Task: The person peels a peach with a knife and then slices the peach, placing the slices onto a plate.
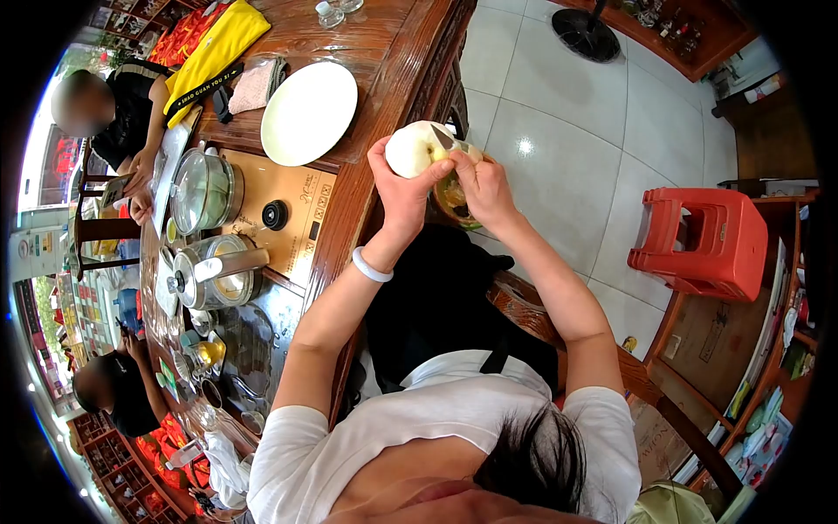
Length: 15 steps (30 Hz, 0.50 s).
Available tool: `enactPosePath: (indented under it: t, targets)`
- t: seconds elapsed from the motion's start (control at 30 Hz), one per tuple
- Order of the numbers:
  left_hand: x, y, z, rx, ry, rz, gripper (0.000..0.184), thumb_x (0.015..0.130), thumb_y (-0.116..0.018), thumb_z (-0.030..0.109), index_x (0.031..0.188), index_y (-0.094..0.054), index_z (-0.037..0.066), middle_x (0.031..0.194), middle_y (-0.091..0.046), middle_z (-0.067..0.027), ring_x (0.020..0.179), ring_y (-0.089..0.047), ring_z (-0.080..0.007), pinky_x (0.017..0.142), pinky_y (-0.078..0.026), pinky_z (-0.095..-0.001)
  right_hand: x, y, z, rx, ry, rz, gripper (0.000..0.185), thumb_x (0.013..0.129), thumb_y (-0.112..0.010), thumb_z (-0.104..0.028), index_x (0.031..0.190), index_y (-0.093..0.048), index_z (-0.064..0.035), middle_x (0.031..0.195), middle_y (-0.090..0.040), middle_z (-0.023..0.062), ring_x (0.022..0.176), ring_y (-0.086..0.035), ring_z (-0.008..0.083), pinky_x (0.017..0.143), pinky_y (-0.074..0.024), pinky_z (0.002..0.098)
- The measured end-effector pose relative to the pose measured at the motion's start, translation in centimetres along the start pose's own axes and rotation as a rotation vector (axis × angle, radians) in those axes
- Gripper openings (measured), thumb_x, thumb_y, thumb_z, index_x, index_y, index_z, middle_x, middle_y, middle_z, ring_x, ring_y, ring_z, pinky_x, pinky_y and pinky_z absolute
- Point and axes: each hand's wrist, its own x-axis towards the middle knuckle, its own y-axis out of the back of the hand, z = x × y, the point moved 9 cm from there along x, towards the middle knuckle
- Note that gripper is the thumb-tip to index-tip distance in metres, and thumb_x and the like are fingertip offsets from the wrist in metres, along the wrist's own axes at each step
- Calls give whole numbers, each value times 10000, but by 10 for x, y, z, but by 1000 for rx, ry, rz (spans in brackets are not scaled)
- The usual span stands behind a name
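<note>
My left hand (403, 190) is closed round a pale, peeled round fruit (408, 150), perhaps a pear or an apple, holding it from below and the left. On the fruit's right side lies the dark, pointed blade of a knife (443, 137). My right hand (485, 189) is closed on the knife, its thumb against the fruit near a small yellowish hollow; the fingers hide most of the handle. Below both hands, partly covered by them, is a bin (452, 199) with dark scraps in it. A white oval plate (309, 113) rests on the wooden table to the left.
The carved table (384, 83) carries a glass pot (202, 190), a glass kettle (216, 272) and a yellow bag (218, 48). Two people (122, 113) are across the table. A red plastic stool (703, 244) and shelves stand to the right on the tiled floor (559, 131).
</note>
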Motion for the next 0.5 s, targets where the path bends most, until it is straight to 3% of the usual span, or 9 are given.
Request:
enactPosePath:
  t: [0.17,0.23,0.27,0.3,0.33,0.37,0.43,0.5]
  targets:
    - [3,4,7,51,-49,-9,610,724,-716,87,1191,-331,15,1091,-496,-114,989,-529,-201,854,-468,-330,-4,-5,12,229,-199,-112,594,917,-405,-467,560,-502,-2,447,-445,72,361,-416,175,378,-325,315]
    - [1,-8,-7,-358,290,-110,549,763,-684,162,1174,-349,19,1118,-484,-119,1013,-528,-229,824,-483,-348,-1,6,8,277,-245,-96,591,914,-395,-489,563,-489,-24,448,-423,39,354,-373,132,361,-291,289]
    - [1,-18,-10,-412,288,-208,499,834,-569,302,1201,-380,22,1140,-510,-142,1002,-554,-282,811,-497,-371,-3,2,21,416,-487,-204,557,920,-381,-488,581,-448,-52,465,-382,7,370,-331,95,365,-259,263]
    - [2,-17,-7,-415,285,-210,499,834,-569,302,1201,-380,22,1140,-510,-142,1002,-554,-282,811,-497,-371,-12,-7,31,550,-730,-312,523,926,-366,-486,599,-407,-80,482,-342,-26,385,-288,58,369,-227,237]
    - [-2,-23,-11,-495,402,-261,515,837,-542,345,1209,-391,23,1142,-516,-152,988,-561,-294,818,-496,-369,-15,-10,38,573,-788,-317,562,908,-320,-555,580,-349,-100,458,-278,-42,361,-199,53,342,-156,238]
    - [-8,-30,-14,-573,522,-312,536,840,-515,387,1217,-403,24,1145,-522,-162,975,-568,-305,825,-495,-367,-12,-10,40,572,-786,-314,562,908,-320,-555,580,-349,-100,458,-278,-42,361,-199,53,342,-156,238]
    - [-7,-28,-18,-532,534,-293,578,819,-511,432,1211,-423,18,1130,-538,-163,943,-583,-318,809,-505,-353,-23,-17,51,632,-963,-400,580,895,-293,-592,584,-335,-104,459,-252,-45,360,-172,59,344,-135,227]
    - [-7,-26,-22,-571,571,-349,639,776,-562,471,1223,-421,37,1157,-519,-172,984,-564,-355,762,-538,-338,-25,-22,64,674,-1009,-428,584,882,-306,-609,600,-334,-99,459,-234,-49,355,-170,67,345,-134,233]
